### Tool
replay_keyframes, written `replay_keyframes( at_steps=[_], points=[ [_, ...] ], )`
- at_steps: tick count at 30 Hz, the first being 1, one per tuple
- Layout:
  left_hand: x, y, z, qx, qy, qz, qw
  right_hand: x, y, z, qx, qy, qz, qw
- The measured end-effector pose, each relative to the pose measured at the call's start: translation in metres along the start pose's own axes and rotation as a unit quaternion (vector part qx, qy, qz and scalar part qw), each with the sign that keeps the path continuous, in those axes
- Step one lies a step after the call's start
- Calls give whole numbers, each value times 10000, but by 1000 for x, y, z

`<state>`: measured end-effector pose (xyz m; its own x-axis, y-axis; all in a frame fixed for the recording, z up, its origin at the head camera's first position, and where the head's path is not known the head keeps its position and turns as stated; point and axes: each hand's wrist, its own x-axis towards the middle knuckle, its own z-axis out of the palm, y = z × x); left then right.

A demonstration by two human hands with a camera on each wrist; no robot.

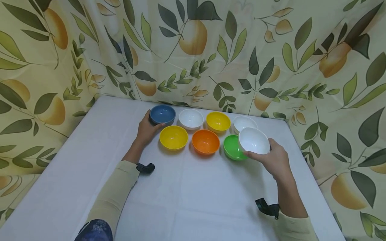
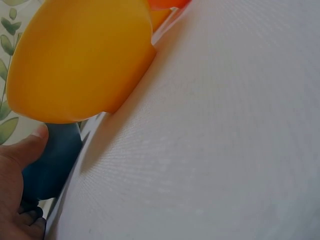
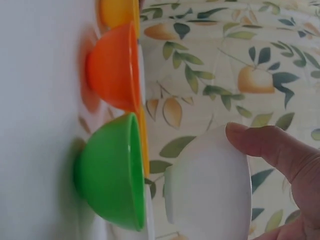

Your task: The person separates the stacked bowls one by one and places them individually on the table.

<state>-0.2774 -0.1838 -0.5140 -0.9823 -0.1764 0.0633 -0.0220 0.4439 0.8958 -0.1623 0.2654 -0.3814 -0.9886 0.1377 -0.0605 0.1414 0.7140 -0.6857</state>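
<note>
Head view, left to right: the left hand lies at centre left of the frame, fingers curled round the near side of the blue bowl, which stands on the white table. In the left wrist view the thumb presses against the blue bowl's wall, beside the yellow bowl.

Back row, rightward of the blue bowl: a white bowl, a second yellow bowl, then another white bowl. Front row: the yellow bowl, an orange bowl, a green bowl.

At centre right, the right hand grips a lifted white bowl, tilted, held above the table and just right of the green bowl. The right wrist view shows the thumb clamped over its rim, with the green bowl and orange bowl at frame left.

A leaf-and-fruit patterned cloth fills the background.
</note>
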Motion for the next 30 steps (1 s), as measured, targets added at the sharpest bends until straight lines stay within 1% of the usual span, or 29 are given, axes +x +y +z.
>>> replay_keyframes(
  at_steps=[7, 16, 25, 30],
  points=[
    [-3, 1, 2, 10, -21, -79, 10000, 1, 20, -9, -19, 186, 125, 9997],
    [0, -1, 3, 81, -11, -16, 10000, 8, 53, -16, 57, 412, 895, 9951],
    [1, -1, 3, 114, 50, -12, 9999, 16, 74, -9, -1, 410, 1241, 9914],
    [1, 0, 2, 123, 50, -49, 9999, 20, 78, -4, -47, 364, 1238, 9916]
  ],
)
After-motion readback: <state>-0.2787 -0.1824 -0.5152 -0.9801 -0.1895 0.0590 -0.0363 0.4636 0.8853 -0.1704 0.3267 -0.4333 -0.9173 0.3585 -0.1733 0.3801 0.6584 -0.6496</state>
